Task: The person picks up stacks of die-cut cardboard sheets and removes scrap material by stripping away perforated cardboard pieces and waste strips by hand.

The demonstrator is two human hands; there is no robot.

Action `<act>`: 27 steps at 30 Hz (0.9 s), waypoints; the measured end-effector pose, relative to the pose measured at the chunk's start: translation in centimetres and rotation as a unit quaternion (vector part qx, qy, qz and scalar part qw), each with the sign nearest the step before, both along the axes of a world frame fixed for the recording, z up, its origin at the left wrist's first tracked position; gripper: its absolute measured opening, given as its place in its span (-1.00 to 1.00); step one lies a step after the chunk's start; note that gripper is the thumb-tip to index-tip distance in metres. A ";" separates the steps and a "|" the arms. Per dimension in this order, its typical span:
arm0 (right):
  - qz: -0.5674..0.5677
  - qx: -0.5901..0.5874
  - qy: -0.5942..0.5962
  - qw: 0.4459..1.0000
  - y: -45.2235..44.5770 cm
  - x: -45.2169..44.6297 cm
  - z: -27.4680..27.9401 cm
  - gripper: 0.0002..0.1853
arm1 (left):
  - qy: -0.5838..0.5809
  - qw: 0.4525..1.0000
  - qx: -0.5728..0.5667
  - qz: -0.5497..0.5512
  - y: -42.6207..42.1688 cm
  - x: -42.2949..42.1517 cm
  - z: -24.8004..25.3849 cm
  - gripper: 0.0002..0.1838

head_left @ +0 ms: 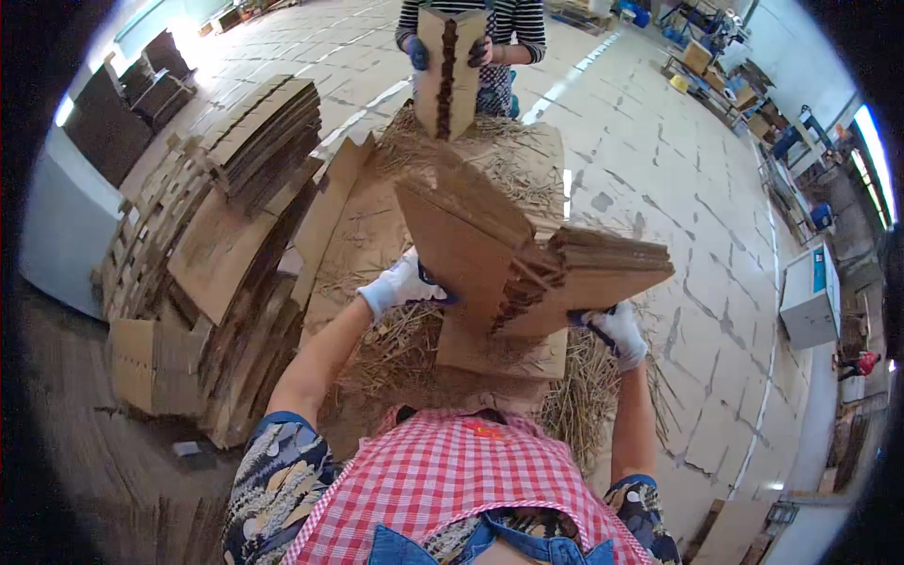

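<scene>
A thick stack of brown cardboard sheets (461, 247) is tilted up in front of me, bent into a V along a ragged middle seam. My left hand (411, 282), in a white glove with a dark blue palm, is closed on the stack's left part. On the other side, my right hand (619, 333), gloved alike, grips the lower edge of the right part. Both hands' fingertips are partly hidden by the cardboard. Below the stack lies a flat cardboard piece (499, 356), with thin cardboard scraps (586, 395) around it.
Across the worktable a person in a striped top holds another folded cardboard stack (429, 89) upright. Tall piles of cardboard (221, 250) stand close on my left. A white cabinet (808, 297) and cluttered benches line the right wall.
</scene>
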State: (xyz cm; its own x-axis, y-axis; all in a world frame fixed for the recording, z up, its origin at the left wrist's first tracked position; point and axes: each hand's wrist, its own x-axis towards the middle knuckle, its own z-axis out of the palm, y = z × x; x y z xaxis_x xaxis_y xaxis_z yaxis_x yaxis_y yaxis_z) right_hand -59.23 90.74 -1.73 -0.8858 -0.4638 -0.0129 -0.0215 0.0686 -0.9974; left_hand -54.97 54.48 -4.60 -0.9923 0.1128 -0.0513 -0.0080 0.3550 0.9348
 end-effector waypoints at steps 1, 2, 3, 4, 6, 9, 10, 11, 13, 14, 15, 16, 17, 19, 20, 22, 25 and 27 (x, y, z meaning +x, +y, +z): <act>-0.008 0.005 0.005 1.000 0.1 0.0 -0.5 -0.66 | -0.029 0.998 0.024 -0.042 0.1 -1.3 -0.7 0.08; -0.022 0.050 0.019 0.998 -0.2 0.0 -1.3 -0.65 | -0.025 0.998 0.027 -0.051 0.2 -2.4 -0.6 0.08; -0.037 0.094 0.031 0.994 -0.6 0.2 -2.1 -0.65 | 0.024 0.998 -0.011 -0.060 0.2 -3.3 -0.5 -0.01; -0.049 0.137 0.039 0.989 -0.8 0.5 -2.7 -0.65 | 0.071 0.994 -0.050 -0.067 0.2 -3.8 -0.5 -0.10; -0.076 0.073 -0.003 0.994 -1.1 1.0 -3.7 -0.65 | 0.107 0.987 -0.084 -0.079 0.3 -3.7 -1.0 -0.19; -0.131 -0.070 -0.064 0.987 -1.3 -0.2 -3.7 -0.66 | 0.025 0.994 0.097 -0.052 0.8 -4.4 0.0 -0.40; -0.139 -0.101 -0.053 0.984 -1.1 -0.5 -3.5 -0.66 | 0.020 0.994 0.094 -0.060 1.2 -4.6 0.6 -0.40; -0.146 -0.131 -0.045 0.980 -0.9 -0.4 -3.3 -0.66 | 0.005 0.983 0.177 -0.052 1.9 -4.4 1.1 -0.44; -0.161 -0.157 -0.040 0.974 -0.4 0.0 -2.8 -0.66 | -0.027 0.940 0.339 -0.030 3.8 -4.1 2.6 -0.51; -0.176 -0.170 -0.057 0.968 -0.3 0.4 -2.4 -0.66 | -0.035 0.940 0.339 -0.034 4.6 -3.9 3.2 -0.51; -0.191 -0.185 -0.070 0.961 -0.3 0.6 -1.9 -0.66 | -0.031 0.940 0.339 -0.030 5.3 -4.0 4.0 -0.54; -0.205 -0.200 -0.084 0.954 -0.4 0.8 -1.5 -0.67 | -0.029 0.940 0.339 -0.026 6.1 -4.1 4.7 -0.57; -0.212 -0.202 -0.086 0.952 -0.4 1.2 -1.1 -0.67 | -0.027 0.940 0.339 -0.021 6.9 -4.2 5.3 -0.59; -0.263 -0.214 -0.056 0.939 -0.3 2.0 -0.5 -0.65 | -0.044 0.938 0.343 -0.012 8.4 -4.4 6.1 -0.61; -0.289 -0.220 -0.041 0.931 0.1 2.3 -0.2 -0.64 | -0.057 0.935 0.349 0.002 9.2 -4.6 6.3 -0.63; -0.298 -0.219 -0.051 0.928 1.4 2.6 0.6 -0.64 | -0.081 0.933 0.350 0.012 11.0 -4.7 6.9 -0.65; -0.307 -0.214 -0.068 0.925 4.1 3.1 0.4 -0.62 | -0.097 0.946 0.308 0.037 14.1 -4.8 7.5 -0.66; -0.324 -0.156 -0.059 0.931 6.2 3.6 -0.7 -0.62 | -0.100 0.948 0.300 0.025 15.7 -4.2 7.3 -0.68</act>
